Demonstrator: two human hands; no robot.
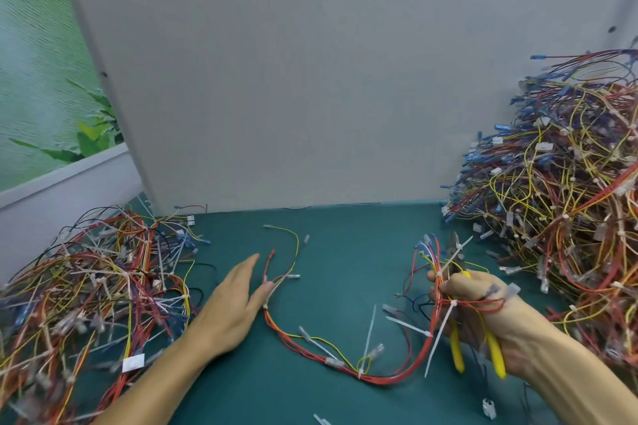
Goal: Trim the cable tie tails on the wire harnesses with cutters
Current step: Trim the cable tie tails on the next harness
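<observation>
Two heaps of wire harnesses on the green tabletop [345,235]: left heap [96,286] low, right heap [552,200] taller, beside the grey board [310,79]. Between them, one loose harness [383,379] of red and yellow wires curving across the tabletop, white cable tie tails [370,331] sticking out uncut, its right end gathered in the right grip [483,307], clenched around the yellow-handled cutters [496,354] as well. Left grip [234,304] released, fingers straight, thumb touching the harness near its left end.

No legible text, brand or number appeared. A white tag [133,363] in the left wire pile [86,286] was too blurred to read.
</observation>
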